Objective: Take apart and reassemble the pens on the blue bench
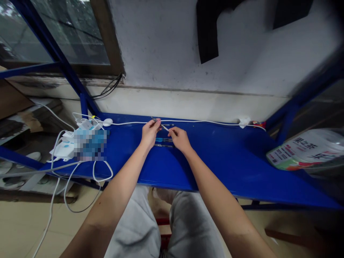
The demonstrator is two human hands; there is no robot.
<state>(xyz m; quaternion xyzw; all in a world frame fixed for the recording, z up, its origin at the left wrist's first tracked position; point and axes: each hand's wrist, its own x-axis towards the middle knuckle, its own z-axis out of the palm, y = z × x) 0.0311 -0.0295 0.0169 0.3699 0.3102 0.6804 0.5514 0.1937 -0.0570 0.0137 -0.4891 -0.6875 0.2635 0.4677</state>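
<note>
A slim pen (165,127) is held at a slant above the blue table (220,154). My left hand (150,132) pinches its upper left part, and the fingers of my right hand (179,137) close on its lower right end. Below and between my hands, several pens (163,145) lie side by side on the table, one with a blue part (159,139). Another slim pen-like piece (169,125) lies just behind the held pen.
Power strips and plugs (64,145) with looping white cables are at the left. A white cable (134,123) runs along the back edge. On the right lies a large labelled bottle (306,149); crumpled white tissue (244,122) sits at the back right.
</note>
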